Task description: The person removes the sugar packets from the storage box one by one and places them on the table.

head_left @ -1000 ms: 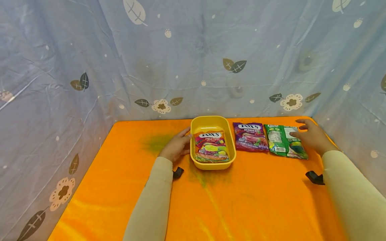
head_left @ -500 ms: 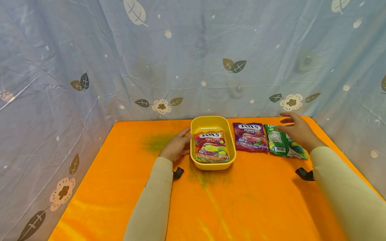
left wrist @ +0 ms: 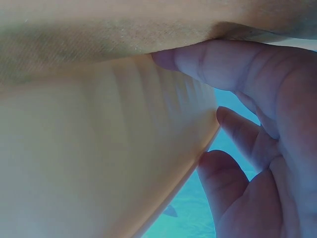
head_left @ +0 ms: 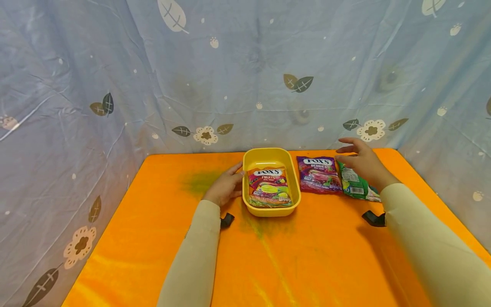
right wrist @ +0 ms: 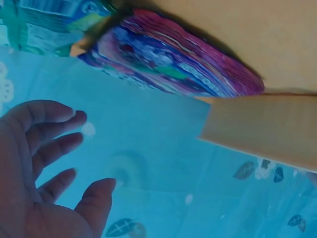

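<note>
Pale blue leaf-printed cloth [head_left: 238,64] hems in the back and both sides, and I see the orange surface [head_left: 307,260] meet it at the far edge and spread wide in front of the yellow tub [head_left: 270,212], where the fruits packet [head_left: 268,189] lies. I have the left hand [head_left: 224,187] with its grip apart, fingertips touching the tub's outer left wall. My right hand [head_left: 366,164], grip also apart, hangs over the green packet [head_left: 356,191], just beside the berries packet [head_left: 319,175].

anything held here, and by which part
Nothing is gripped: the left hand rests its fingers against the outer side of the yellow rectangular plastic tub; the right hand holds nothing.
</note>
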Action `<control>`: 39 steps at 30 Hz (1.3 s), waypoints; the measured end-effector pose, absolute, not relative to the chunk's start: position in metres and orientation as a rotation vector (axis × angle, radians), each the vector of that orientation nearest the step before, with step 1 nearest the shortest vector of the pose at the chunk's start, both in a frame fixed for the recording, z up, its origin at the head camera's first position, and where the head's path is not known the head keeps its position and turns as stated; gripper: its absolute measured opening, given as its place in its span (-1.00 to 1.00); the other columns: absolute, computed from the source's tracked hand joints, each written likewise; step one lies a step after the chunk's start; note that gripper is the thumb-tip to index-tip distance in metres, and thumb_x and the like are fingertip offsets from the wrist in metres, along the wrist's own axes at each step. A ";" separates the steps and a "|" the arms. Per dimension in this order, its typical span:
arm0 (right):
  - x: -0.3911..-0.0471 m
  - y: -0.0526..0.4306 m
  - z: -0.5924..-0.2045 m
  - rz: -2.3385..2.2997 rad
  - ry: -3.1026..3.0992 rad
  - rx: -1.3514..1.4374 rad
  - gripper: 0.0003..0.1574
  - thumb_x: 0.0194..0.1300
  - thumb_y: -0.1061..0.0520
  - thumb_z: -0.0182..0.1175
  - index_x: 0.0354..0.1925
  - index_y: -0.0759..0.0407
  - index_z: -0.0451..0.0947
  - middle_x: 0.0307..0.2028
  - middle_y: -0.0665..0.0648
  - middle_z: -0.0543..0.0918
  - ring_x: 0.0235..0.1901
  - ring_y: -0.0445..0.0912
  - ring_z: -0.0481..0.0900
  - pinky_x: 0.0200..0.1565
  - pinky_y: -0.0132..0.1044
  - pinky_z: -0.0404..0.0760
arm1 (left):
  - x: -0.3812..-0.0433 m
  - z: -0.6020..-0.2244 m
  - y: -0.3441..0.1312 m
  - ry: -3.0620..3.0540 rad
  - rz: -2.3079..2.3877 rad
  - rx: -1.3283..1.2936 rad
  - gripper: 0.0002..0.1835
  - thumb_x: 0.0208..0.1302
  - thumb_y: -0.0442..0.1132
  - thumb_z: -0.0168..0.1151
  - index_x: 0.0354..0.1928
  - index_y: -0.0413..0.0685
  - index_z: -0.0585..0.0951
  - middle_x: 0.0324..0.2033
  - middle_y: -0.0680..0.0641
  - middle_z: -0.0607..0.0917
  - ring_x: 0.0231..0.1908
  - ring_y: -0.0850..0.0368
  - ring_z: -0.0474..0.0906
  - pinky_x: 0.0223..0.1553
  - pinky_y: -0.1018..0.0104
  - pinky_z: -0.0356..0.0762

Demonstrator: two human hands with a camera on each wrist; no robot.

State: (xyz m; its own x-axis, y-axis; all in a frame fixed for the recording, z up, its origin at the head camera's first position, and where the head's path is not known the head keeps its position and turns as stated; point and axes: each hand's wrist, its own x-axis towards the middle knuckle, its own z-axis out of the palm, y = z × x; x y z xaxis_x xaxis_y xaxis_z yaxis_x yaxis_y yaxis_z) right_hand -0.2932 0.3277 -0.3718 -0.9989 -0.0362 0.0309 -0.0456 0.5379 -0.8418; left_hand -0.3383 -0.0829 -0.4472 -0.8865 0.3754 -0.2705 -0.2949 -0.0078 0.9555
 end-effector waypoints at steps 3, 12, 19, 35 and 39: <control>-0.294 0.321 -0.371 1.536 -2.736 0.082 -0.01 0.24 -0.26 0.21 0.47 -0.08 0.03 0.24 0.23 0.34 0.10 0.13 0.40 0.03 0.01 0.50 | -0.338 -0.448 -0.083 1.815 1.949 0.081 -0.45 0.47 -0.06 -0.01 0.45 0.37 0.20 0.11 -0.14 0.53 0.04 -0.04 0.53 -0.08 0.07 0.56; -0.299 0.293 -0.372 1.693 -2.688 0.119 -0.05 0.19 -0.24 0.28 0.43 -0.20 0.09 0.23 0.17 0.35 0.08 0.12 0.45 0.04 0.02 0.50 | -0.339 -0.449 -0.083 1.813 1.955 0.077 -0.45 0.47 -0.06 -0.01 0.45 0.35 0.20 0.12 -0.12 0.52 0.03 -0.04 0.53 -0.07 0.07 0.56; -0.300 0.271 -0.368 1.709 -2.691 0.160 -0.05 0.14 -0.29 0.30 0.40 -0.23 0.14 0.19 0.14 0.38 0.08 0.09 0.45 0.06 0.11 0.45 | -0.339 -0.448 -0.082 1.819 1.949 0.080 -0.45 0.48 -0.06 -0.01 0.45 0.36 0.19 0.10 -0.13 0.54 0.04 -0.03 0.53 -0.08 0.07 0.56; -0.288 0.217 -0.350 1.895 -2.716 0.197 -0.17 0.25 -0.07 0.30 0.39 -0.17 0.16 0.27 0.17 0.33 0.14 0.05 0.43 0.05 0.04 0.48 | -0.338 -0.446 -0.082 1.815 1.945 0.073 -0.46 0.48 -0.05 -0.02 0.45 0.36 0.20 0.13 -0.15 0.52 0.05 -0.05 0.52 -0.08 0.07 0.56; -0.293 0.210 -0.362 1.955 -2.682 0.262 -0.18 0.25 -0.05 0.31 0.37 -0.18 0.17 0.25 0.18 0.33 0.14 0.09 0.42 -0.01 0.02 0.53 | -0.338 -0.446 -0.082 1.816 1.940 0.076 -0.46 0.48 -0.05 -0.03 0.45 0.37 0.19 0.14 -0.13 0.52 0.05 -0.05 0.52 -0.07 0.07 0.56</control>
